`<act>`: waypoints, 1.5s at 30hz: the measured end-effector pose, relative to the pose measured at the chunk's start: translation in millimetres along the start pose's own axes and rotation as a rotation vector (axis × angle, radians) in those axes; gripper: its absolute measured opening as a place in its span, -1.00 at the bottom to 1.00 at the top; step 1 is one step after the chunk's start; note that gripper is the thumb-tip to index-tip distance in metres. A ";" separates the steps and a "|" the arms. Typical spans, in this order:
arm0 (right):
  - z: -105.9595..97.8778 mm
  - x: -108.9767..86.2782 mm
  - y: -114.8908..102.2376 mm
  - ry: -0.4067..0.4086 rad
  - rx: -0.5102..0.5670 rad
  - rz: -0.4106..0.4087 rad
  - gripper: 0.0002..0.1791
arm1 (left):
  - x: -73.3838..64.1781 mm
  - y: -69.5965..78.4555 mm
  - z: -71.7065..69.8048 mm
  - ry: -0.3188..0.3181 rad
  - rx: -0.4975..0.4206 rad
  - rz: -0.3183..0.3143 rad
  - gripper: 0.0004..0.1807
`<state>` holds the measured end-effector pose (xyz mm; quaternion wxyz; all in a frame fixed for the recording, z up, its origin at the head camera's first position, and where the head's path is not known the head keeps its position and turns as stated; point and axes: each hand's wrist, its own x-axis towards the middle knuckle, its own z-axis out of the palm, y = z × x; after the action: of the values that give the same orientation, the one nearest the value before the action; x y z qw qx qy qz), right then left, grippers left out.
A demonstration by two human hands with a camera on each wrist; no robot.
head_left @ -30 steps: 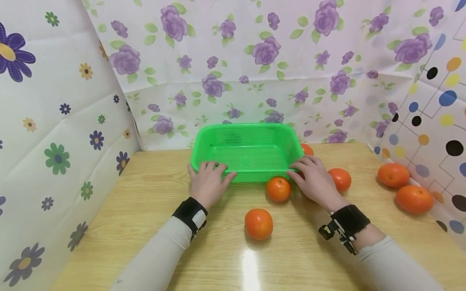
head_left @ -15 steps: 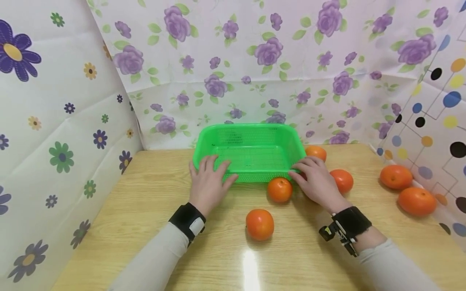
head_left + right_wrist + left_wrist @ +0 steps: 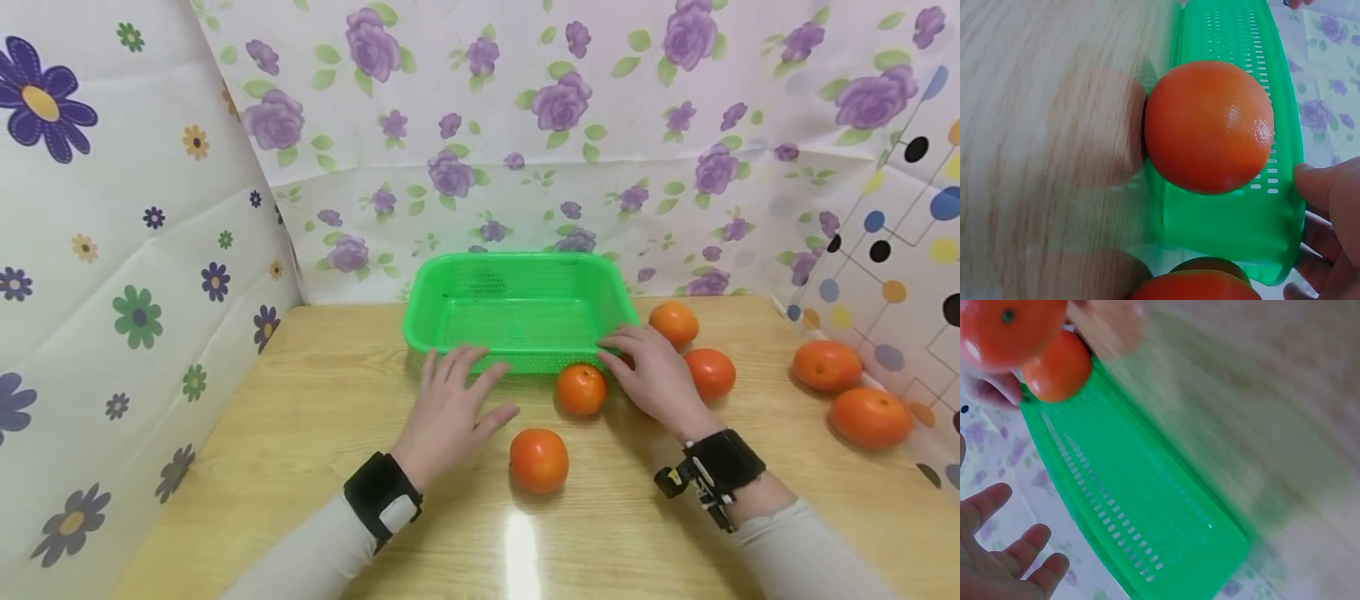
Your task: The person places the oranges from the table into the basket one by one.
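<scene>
The left hand has come off the green basket – its fingers are spread flat above the desk, holding nothing. The right hand still rests on the basket's right corner with relaxed fingers, beside an orange. I think the basket is now placed.

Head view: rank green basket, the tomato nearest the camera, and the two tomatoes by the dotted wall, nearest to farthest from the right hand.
1. green basket: the right hand rests its fingers on the near right corner.
2. nearest tomato: front centre, off to the hand's left.
3. two tomatoes by the dotted wall: far right; too close to rank between themselves.
</scene>
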<state>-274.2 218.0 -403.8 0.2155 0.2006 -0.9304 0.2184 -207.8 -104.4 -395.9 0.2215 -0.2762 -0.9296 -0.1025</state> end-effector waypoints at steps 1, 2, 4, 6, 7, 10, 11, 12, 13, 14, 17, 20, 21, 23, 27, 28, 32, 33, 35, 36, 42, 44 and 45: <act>0.0 -0.2 -0.4 0.004 0.005 0.002 -0.71 | -1.1 2.5 -0.3 -0.007 -0.012 0.012 -0.32; -0.1 -0.4 -0.9 0.008 0.008 0.003 -0.71 | -2.4 5.1 -1.1 -0.014 -0.023 0.025 -0.32; 0.1 -0.7 -1.9 0.020 0.012 0.000 -0.72 | -5.1 10.1 -2.5 -0.027 -0.053 0.047 -0.31; 0.8 -0.8 -2.5 0.028 0.011 -0.003 -0.73 | -8.2 14.9 -4.0 -0.040 -0.083 0.064 -0.31; 0.9 -1.0 -3.0 0.030 0.011 -0.002 -0.73 | -10.0 17.2 -4.4 -0.049 -0.099 0.070 -0.32; 1.3 -0.5 -4.1 0.034 0.011 -0.003 -0.74 | -15.7 25.1 -5.7 -0.073 -0.143 0.081 -0.33; 1.3 -0.2 -4.3 0.033 0.009 -0.003 -0.75 | -17.7 27.8 -6.1 -0.081 -0.150 0.085 -0.33; 1.2 0.2 -4.6 0.032 0.007 -0.004 -0.75 | -19.6 30.3 -6.2 -0.087 -0.156 0.091 -0.32; 1.0 0.4 -4.8 0.033 0.006 -0.004 -0.75 | -21.4 33.0 -6.6 -0.093 -0.158 0.097 -0.32; 0.9 0.7 -4.8 0.033 0.004 -0.005 -0.75 | -23.1 35.5 -6.7 -0.097 -0.161 0.104 -0.32; -0.2 1.6 -4.9 0.032 0.003 -0.004 -0.76 | -27.4 42.3 -6.5 -0.101 -0.169 0.135 -0.30; -1.6 2.1 -5.4 0.028 0.006 0.004 -0.76 | -29.9 47.5 -4.8 -0.091 -0.182 0.178 -0.28; -2.1 2.3 -5.5 0.026 0.008 0.008 -0.77 | -30.4 48.9 -4.2 -0.085 -0.183 0.193 -0.28; -2.6 2.4 -5.9 0.023 0.011 0.013 -0.77 | -31.0 51.2 -3.2 -0.075 -0.186 0.214 -0.28; -2.5 2.8 -6.9 0.019 0.013 0.018 -0.77 | -32.2 53.4 -1.0 -0.068 -0.180 0.230 -0.29; -2.3 2.9 -7.1 0.020 0.013 0.019 -0.77 | -32.6 53.8 -0.4 -0.070 -0.178 0.228 -0.29; -1.0 2.7 -7.6 0.022 0.021 0.025 -0.78 | -34.2 55.6 3.4 -0.079 -0.174 0.227 -0.30; -0.8 2.5 -7.7 0.022 0.024 0.028 -0.78 | -34.5 56.1 4.1 -0.080 -0.175 0.227 -0.31; -0.5 2.3 -7.6 0.020 0.030 0.034 -0.79 | -34.9 57.0 5.6 -0.087 -0.178 0.226 -0.32; -0.4 2.3 -7.5 0.019 0.032 0.036 -0.79 | -35.1 57.2 6.3 -0.089 -0.180 0.227 -0.32; -0.5 4.1 -6.2 0.012 0.046 0.025 -0.78 | -36.2 57.2 7.9 -0.096 -0.166 0.225 -0.39; -0.8 4.3 -5.6 0.014 0.054 0.026 -0.78 | -35.6 57.4 8.0 -0.098 -0.160 0.225 -0.39; -1.1 4.1 -5.1 0.016 0.057 0.029 -0.78 | -34.9 57.7 8.2 -0.100 -0.158 0.224 -0.39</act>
<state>-274.8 213.2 -399.3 0.2142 0.1914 -0.9247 0.2498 -152.3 -70.5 -415.6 0.1625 -0.3997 -0.8918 -0.1359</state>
